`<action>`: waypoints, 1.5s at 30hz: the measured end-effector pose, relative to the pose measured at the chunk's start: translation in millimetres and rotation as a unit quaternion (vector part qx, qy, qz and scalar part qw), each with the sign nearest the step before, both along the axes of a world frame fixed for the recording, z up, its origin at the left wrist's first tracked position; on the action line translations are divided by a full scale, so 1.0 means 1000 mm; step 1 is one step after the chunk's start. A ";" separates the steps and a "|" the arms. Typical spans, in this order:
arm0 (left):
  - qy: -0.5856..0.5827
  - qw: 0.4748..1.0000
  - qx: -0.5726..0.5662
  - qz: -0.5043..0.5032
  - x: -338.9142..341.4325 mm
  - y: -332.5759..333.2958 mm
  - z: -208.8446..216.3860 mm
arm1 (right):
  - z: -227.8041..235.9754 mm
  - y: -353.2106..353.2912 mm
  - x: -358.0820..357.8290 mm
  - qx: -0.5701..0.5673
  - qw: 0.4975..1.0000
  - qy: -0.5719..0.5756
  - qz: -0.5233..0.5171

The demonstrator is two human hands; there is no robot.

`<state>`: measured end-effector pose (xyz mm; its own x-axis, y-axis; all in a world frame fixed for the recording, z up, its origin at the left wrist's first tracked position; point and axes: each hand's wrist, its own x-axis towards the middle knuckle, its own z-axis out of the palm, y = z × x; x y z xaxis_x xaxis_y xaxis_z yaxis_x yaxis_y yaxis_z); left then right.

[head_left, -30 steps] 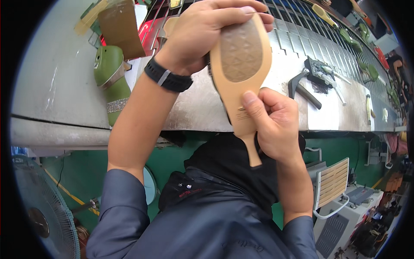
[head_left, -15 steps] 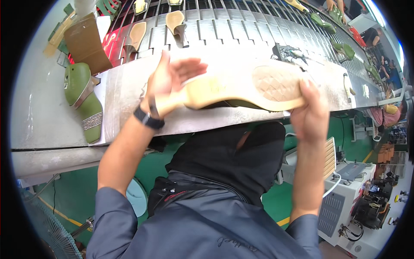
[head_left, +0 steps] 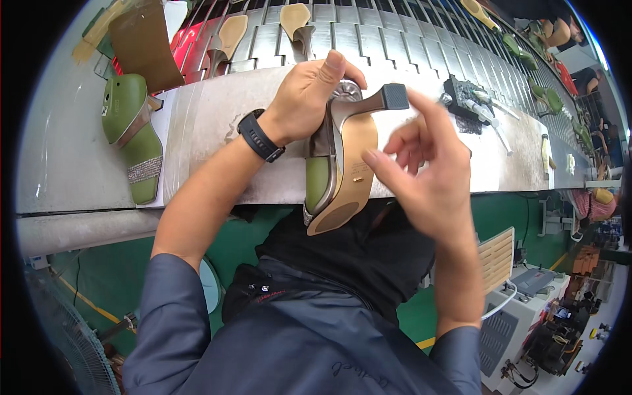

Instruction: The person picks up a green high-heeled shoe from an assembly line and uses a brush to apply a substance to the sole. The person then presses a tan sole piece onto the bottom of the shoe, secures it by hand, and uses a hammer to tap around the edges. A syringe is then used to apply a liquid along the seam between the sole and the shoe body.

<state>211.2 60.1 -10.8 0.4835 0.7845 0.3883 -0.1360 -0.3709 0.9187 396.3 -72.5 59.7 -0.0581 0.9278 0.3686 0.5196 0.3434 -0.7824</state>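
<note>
A green high-heeled sandal [head_left: 318, 181] hangs over the bench edge before me, toe pointing toward me. Its tan sole [head_left: 355, 158] faces right and its metallic heel [head_left: 368, 104] sticks out to the right with a dark tip. My left hand [head_left: 306, 99] is closed around the heel end; some of its fingers are hidden behind the shoe. Beside the sole, my right hand [head_left: 428, 171] is open, slightly blurred, with curved fingers apart and the thumb close to the sole's edge. Another green sandal [head_left: 125, 115] with a glittery toe band lies at the left of the bench.
Two heeled tan-soled shoe pieces [head_left: 232, 36] stand at the slatted metal conveyor [head_left: 368, 39] behind the bench. A black pad with syringe-like tubes [head_left: 471, 105] lies at right. Brown cardboard [head_left: 145, 43] is at upper left, a white machine [head_left: 520, 296] at lower right.
The sandal has turned from lying crosswise to pointing its toe at me, outsole showing. My left hand has closed on its heel end; my right hand has let go of the toe.
</note>
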 end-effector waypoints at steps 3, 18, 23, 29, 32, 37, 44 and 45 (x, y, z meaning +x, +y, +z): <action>0.009 1.000 0.015 0.005 -0.005 -0.002 -0.002 | 0.032 0.035 -0.007 -0.058 0.993 -0.078 0.070; 0.021 0.999 0.026 -0.031 -0.011 0.002 0.004 | -0.028 0.044 -0.015 0.370 0.907 -0.170 0.106; 0.015 0.999 0.031 -0.028 -0.013 0.002 0.001 | -0.034 0.050 -0.015 0.371 0.905 -0.173 0.115; 0.031 0.998 0.048 -0.030 -0.012 0.001 0.001 | -0.033 0.050 -0.014 0.386 0.896 -0.191 0.110; -0.029 0.998 0.021 -0.042 -0.013 0.000 -0.005 | -0.028 0.059 -0.010 0.391 0.887 -0.212 0.122; -0.004 0.996 -0.087 -0.014 -0.004 0.007 0.006 | -0.026 0.070 -0.005 0.337 0.918 -0.187 0.093; 0.033 0.998 0.015 0.050 0.022 0.014 -0.007 | 0.012 0.061 -0.003 -0.063 0.972 -0.224 -0.015; 0.061 0.997 0.004 0.050 0.020 0.012 -0.006 | 0.004 0.063 0.000 -0.051 0.974 -0.220 -0.017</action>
